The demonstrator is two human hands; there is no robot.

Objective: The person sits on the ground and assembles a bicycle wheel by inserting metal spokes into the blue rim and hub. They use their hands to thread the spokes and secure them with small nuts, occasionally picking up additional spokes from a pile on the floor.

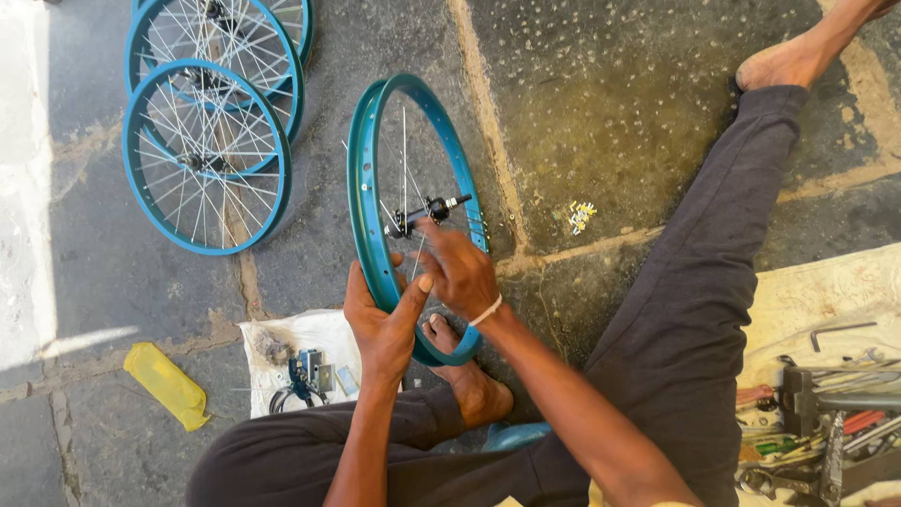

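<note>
Head view, looking straight down at a person seated on the stone floor (601, 103). Landmark: the teal rim (371, 202), standing upright on its edge between the person's legs, its lowest arc beside a bare foot (469, 380), which probably stops it rolling.

Left hand (380, 324): grip clenched on the near left arc of the teal rim, thumb up across the rim wall; likely the steadying hold.

Right hand (460, 272): reaches inside the teal rim, fingers bent toward the spokes just below the hub and axle (427, 211). Whether they pinch a spoke or nipple cannot be told; fingertips are hidden among the wires. Only a few spokes show in this rim.

Left of the teal rim: finished spoked wheels (206, 155), overlapping flat on the floor, well apart. Right of it: a small heap of pale nipples (582, 216), within arm's reach. Below-left: a white cloth (300, 333) carrying small metal parts, and a yellow bag (169, 385) further out. Far right: a spread of hand tools (826, 422) on a cream sheet.
</note>
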